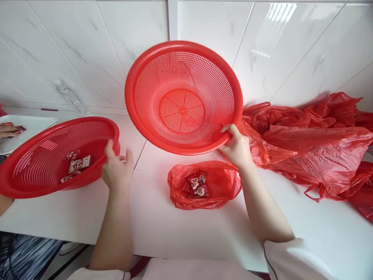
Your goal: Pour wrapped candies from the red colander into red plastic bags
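My right hand [237, 149] grips the lower right rim of a red perforated plastic basket [157, 77], held tilted above the table with its bare inside facing me. My left hand [118, 167] is beside the right rim of a second red basket [32, 167], thumb and fingers apart; whether a fingertip touches the rim I cannot tell. That second basket is tipped and holds a few small printed red-and-white packets [80, 165]. Below the raised basket, an opened red plastic bag [186, 202] lies on the table with small dark red packets [198, 186] inside.
Crumpled red plastic bags [317, 147] are heaped on the right of the white table [186, 237]. At left, a clear bottle [70, 97] stands by the tiled wall [87, 46]. Another person's hand [8, 131] is over a white tray [40, 122]; part of an arm [4, 204] shows under the left basket.
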The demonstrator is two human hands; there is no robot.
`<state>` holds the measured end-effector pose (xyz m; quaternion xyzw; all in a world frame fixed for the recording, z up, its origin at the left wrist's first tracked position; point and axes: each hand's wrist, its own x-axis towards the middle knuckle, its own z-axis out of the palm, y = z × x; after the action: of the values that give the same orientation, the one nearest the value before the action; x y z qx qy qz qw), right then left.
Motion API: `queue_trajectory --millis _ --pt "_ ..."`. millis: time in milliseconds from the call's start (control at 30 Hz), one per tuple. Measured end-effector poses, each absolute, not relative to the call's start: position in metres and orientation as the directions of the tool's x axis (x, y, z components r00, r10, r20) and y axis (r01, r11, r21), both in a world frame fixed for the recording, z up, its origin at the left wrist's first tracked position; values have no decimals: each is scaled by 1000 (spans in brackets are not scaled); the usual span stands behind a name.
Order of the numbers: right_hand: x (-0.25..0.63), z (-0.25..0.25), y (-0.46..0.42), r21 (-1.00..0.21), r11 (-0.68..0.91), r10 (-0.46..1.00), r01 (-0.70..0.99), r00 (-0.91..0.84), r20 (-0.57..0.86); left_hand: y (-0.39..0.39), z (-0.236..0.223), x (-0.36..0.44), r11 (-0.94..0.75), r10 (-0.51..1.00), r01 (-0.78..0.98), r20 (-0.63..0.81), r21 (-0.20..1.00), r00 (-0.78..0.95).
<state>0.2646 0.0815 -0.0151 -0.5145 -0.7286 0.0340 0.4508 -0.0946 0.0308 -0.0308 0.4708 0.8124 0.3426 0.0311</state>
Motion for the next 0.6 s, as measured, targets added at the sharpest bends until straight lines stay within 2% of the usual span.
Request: queue_trajectory --millis 100,200,400,600 --pt "277 -9 80 -510 456 751 729 -7 661 29 -26 -107 582 687 709 226 398 -691" --pt "288 -6 79 -494 438 722 751 33 691 32 -28 -116 646 691 689 133 329 -711" --pt "296 -10 83 -479 390 650 787 134 748 38 -37 -118 532 759 731 143 426 -636" --pt "294 -5 78 -483 419 609 769 158 778 43 -50 -110 266 879 819 221 508 -423"
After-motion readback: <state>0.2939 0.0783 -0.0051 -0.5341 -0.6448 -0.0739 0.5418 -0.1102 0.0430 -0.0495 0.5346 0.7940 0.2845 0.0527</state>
